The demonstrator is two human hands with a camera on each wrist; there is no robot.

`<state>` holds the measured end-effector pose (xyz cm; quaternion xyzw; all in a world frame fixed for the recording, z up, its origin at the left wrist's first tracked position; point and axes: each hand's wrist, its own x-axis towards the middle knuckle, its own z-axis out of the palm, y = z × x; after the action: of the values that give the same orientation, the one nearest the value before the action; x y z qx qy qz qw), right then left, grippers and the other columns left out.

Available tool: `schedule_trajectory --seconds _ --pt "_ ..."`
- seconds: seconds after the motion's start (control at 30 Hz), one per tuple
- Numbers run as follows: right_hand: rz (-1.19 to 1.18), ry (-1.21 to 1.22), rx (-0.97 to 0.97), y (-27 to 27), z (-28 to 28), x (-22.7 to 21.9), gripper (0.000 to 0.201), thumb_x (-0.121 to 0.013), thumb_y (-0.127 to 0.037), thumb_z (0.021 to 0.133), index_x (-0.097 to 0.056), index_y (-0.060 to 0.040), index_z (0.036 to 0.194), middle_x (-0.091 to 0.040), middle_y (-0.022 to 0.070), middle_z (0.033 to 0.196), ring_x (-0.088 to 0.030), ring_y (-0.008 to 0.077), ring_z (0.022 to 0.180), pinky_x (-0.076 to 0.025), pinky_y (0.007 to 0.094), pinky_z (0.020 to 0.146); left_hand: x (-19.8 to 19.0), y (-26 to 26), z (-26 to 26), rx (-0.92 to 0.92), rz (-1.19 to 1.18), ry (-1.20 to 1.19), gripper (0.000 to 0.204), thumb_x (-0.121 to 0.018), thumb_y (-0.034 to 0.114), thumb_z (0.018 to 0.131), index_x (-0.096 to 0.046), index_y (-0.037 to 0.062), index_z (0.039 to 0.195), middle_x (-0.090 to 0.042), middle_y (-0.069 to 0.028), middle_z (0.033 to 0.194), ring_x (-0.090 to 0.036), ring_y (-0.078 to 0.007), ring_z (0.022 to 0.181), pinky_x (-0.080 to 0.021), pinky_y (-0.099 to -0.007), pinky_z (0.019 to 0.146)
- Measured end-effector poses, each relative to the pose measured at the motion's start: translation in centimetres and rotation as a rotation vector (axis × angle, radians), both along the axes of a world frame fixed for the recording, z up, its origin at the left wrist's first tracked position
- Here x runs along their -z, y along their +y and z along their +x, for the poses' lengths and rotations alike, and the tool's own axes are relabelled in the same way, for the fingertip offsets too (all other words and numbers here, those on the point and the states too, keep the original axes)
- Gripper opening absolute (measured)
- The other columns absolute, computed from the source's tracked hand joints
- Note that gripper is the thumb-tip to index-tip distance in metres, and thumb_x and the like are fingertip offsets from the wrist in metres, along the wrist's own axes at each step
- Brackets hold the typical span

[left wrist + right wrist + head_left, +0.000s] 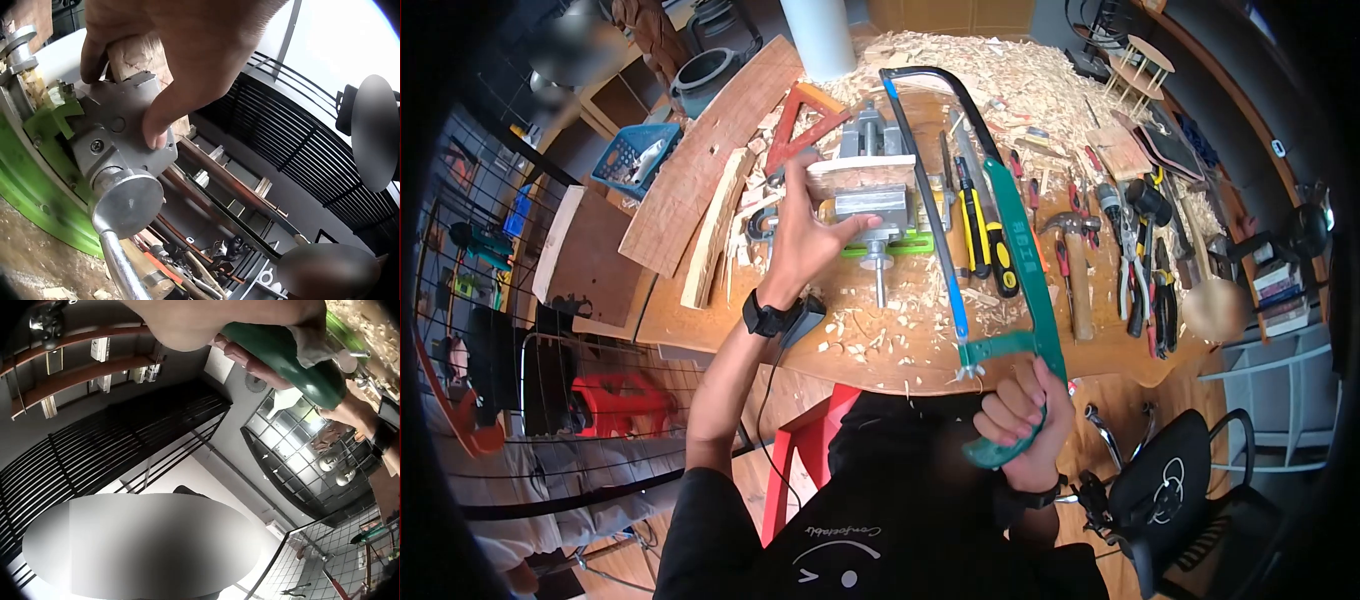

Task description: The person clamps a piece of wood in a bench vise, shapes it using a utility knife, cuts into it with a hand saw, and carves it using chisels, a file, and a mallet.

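Note:
A pale wood piece (pixel 862 176) is clamped crosswise in a grey metal vise (pixel 870 207) with a green base. My left hand (pixel 800 240) spans the left side of both: the thumb presses on the vise's front jaw and the fingers reach to the wood's left end. In the left wrist view the thumb lies on the vise (pixel 119 115), with fingers behind the wood (pixel 139 56). My right hand (pixel 1025 415) grips the green handle of a hacksaw (pixel 1022 240). Its blade runs upright beside the wood's right end, overlapping it in the head view.
Screwdrivers, a hammer (pixel 1078 270), pliers (pixel 1133 285) and yellow-black cutters (pixel 1000 260) lie right of the saw. Long boards (pixel 710 160) and a red triangle square (pixel 800 125) lie left. Wood shavings (pixel 1020 75) cover the table's back. A black chair (pixel 1170 480) stands right.

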<state>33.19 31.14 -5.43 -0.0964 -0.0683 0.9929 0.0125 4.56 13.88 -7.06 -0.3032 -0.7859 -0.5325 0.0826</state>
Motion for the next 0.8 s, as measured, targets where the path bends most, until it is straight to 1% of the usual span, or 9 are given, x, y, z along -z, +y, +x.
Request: schedule_trajectory --seconds 0.1,0.17,0.23,0.3,0.43,0.53,0.63,0.7,0.8 --pt "0.080 -0.027 -0.021 0.0 1.6 0.0 0.040 -0.039 -0.031 0.107 -0.038 -0.0174 0.070 -0.029 -0.0074 0.053 -0.029 0.0070 0.045 -0.029 0.0250 0.045 0.3 -0.3 -0.7 0.000 -0.038 0.021 0.084 -0.093 0.016 0.068 -0.039 0.0011 0.130 -0.057 -0.0129 0.100 -0.055 -0.0197 0.090 -0.047 -0.0338 0.080" --pt "0.058 -0.040 -0.049 0.0 2.2 -0.2 0.040 -0.039 -0.031 0.107 -0.037 -0.0175 0.069 -0.029 -0.0075 0.053 -0.029 0.0070 0.045 -0.029 0.0251 0.045 0.3 0.0 -1.3 0.254 0.244 -0.043 0.080 -0.093 0.013 0.068 -0.040 0.0036 0.127 -0.055 -0.0090 0.104 -0.055 -0.0181 0.091 -0.046 -0.0320 0.080" --pt "0.021 -0.073 -0.049 0.1 2.5 -0.4 0.040 -0.039 -0.030 0.107 -0.037 -0.0175 0.069 -0.030 -0.0078 0.053 -0.029 0.0070 0.045 -0.029 0.0254 0.046 1.0 -0.6 -2.4 0.219 0.184 -0.120 0.078 -0.092 0.008 0.068 -0.040 0.0052 0.126 -0.054 -0.0063 0.108 -0.057 -0.0179 0.096 -0.047 -0.0312 0.086" --pt "-0.041 -0.107 -0.064 0.3 2.6 -0.3 0.039 -0.038 -0.029 0.106 -0.038 -0.0176 0.069 -0.030 -0.0085 0.053 -0.029 0.0070 0.045 -0.030 0.0254 0.046 0.2 -0.6 -2.0 0.235 0.160 -0.019 0.078 -0.088 -0.004 0.068 -0.038 0.0057 0.127 -0.052 -0.0087 0.123 -0.054 -0.0195 0.119 -0.044 -0.0344 0.106" --pt "0.027 -0.180 -0.090 0.6 2.8 -0.7 0.039 -0.037 -0.029 0.106 -0.038 -0.0181 0.069 -0.031 -0.0092 0.053 -0.031 0.0067 0.045 -0.031 0.0247 0.047 -0.5 -0.7 -1.3 0.313 0.170 -0.265 0.077 -0.086 0.000 0.074 -0.037 0.0045 0.133 -0.054 -0.0099 0.127 -0.053 -0.0200 0.122 -0.043 -0.0340 0.105" --pt "-0.060 -0.157 -0.141 1.3 2.8 -0.9 0.038 -0.037 -0.029 0.106 -0.038 -0.0185 0.069 -0.031 -0.0099 0.054 -0.035 0.0059 0.046 -0.033 0.0241 0.048 -0.7 -1.0 -1.2 0.283 0.102 -0.213 0.080 -0.086 0.005 0.077 -0.035 0.0034 0.138 -0.058 -0.0137 0.129 -0.056 -0.0209 0.121 -0.044 -0.0342 0.104" --pt "0.043 -0.238 -0.155 1.6 2.8 -2.3 0.038 -0.037 -0.029 0.105 -0.039 -0.0187 0.069 -0.032 -0.0101 0.054 -0.034 0.0058 0.045 -0.034 0.0246 0.048 0.8 -1.1 -2.0 0.254 0.068 -0.125 0.082 -0.087 0.008 0.077 -0.034 0.0021 0.139 -0.059 -0.0147 0.130 -0.057 -0.0226 0.121 -0.045 -0.0356 0.104" --pt "0.144 -0.165 -0.180 1.3 2.3 -2.9 0.038 -0.037 -0.030 0.106 -0.040 -0.0187 0.069 -0.034 -0.0105 0.054 -0.034 0.0055 0.045 -0.034 0.0251 0.048 1.1 -1.0 -2.1 0.236 0.057 -0.085 0.087 -0.087 0.011 0.077 -0.032 0.0005 0.143 -0.055 -0.0186 0.137 -0.053 -0.0258 0.127 -0.043 -0.0380 0.108" --pt "0.037 -0.259 -0.110 1.6 1.6 -2.6 0.040 -0.037 -0.031 0.107 -0.039 -0.0182 0.069 -0.032 -0.0106 0.053 -0.035 0.0053 0.046 -0.033 0.0245 0.048 0.6 -0.4 -1.3 0.175 0.039 -0.113 0.087 -0.086 0.011 0.078 -0.030 0.0002 0.145 -0.053 -0.0199 0.139 -0.052 -0.0267 0.130 -0.041 -0.0387 0.109"
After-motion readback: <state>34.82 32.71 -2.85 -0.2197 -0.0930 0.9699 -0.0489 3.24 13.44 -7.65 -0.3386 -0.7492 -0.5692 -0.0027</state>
